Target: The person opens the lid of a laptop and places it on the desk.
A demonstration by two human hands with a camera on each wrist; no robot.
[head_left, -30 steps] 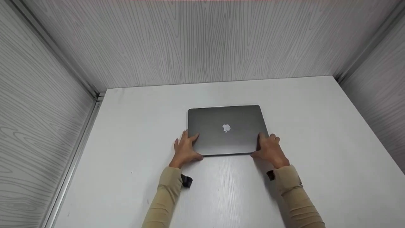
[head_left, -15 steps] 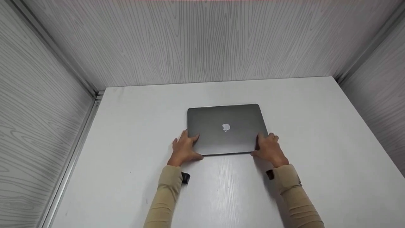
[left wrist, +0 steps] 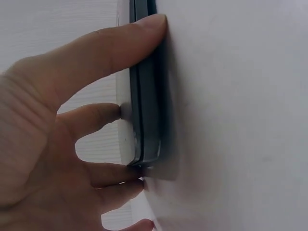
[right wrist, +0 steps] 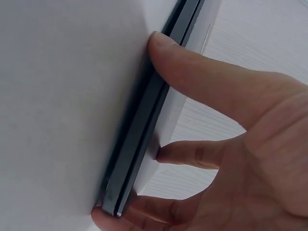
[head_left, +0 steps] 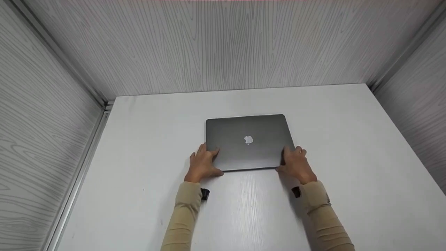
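Observation:
A closed dark grey laptop (head_left: pixel 244 153) with a pale apple logo lies flat on the white table, lid up. My left hand (head_left: pixel 203 164) grips its near left corner. In the left wrist view the thumb (left wrist: pixel 115 45) crosses the front edge of the laptop (left wrist: pixel 147 101), one finger touches the lid, and others lie along the side. At the near right corner my right hand (head_left: pixel 296 164) holds on likewise. Its thumb (right wrist: pixel 192 65) presses the front edge of the laptop (right wrist: pixel 137 125) in the right wrist view, with a finger on the lid and others round the side.
The white table (head_left: pixel 153 139) meets a wood-grain back panel (head_left: pixel 226 45). Similar panels stand at the left (head_left: pixel 41 139) and right (head_left: pixel 418 104). Small black devices sit at the left wrist (head_left: pixel 205 194) and right wrist (head_left: pixel 296 191), by the beige sleeves.
The laptop and both hands shift only very slightly left and up in the head view, as does part of the table edge. The hold on both corners looks the same.

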